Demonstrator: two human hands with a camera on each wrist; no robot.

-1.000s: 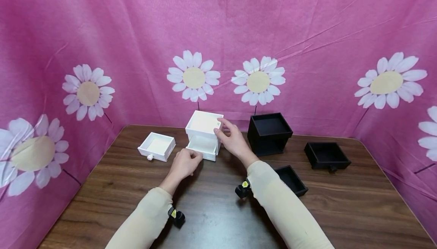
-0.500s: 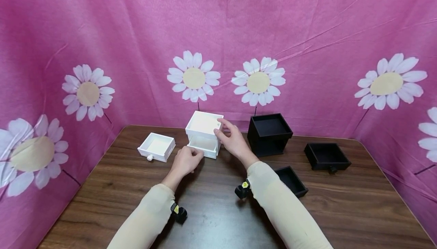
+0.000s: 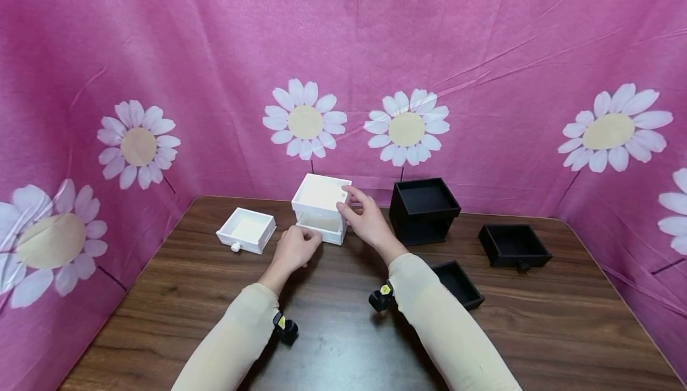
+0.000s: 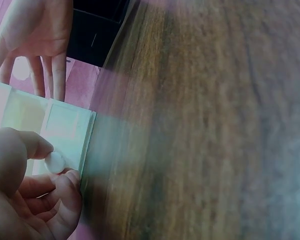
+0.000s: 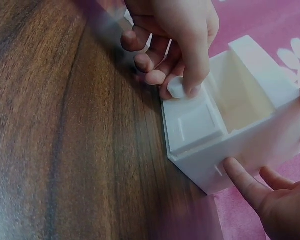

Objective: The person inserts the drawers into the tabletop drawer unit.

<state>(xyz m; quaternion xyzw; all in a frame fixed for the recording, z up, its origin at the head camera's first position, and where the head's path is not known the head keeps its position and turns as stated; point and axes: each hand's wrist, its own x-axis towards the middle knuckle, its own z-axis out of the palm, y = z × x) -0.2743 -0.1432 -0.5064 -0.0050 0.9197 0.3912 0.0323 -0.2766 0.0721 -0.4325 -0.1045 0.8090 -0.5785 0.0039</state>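
Pinching the knob [image 4: 54, 162] with the left hand [image 3: 295, 247], touching the white box [image 3: 319, 195] with the spread right hand [image 3: 370, 219], having pushed the drawer [image 3: 333, 236] at mid-frame deeper than before, apparently nearly closed.

Touches a white drawer [image 3: 331, 236] with left hand [image 3: 293, 249] and the right side of its white cabinet [image 3: 319, 192] with right hand [image 3: 369, 219], between knobbed tray [image 3: 248, 228] at left and black cabinet [image 3: 424, 198] at right.
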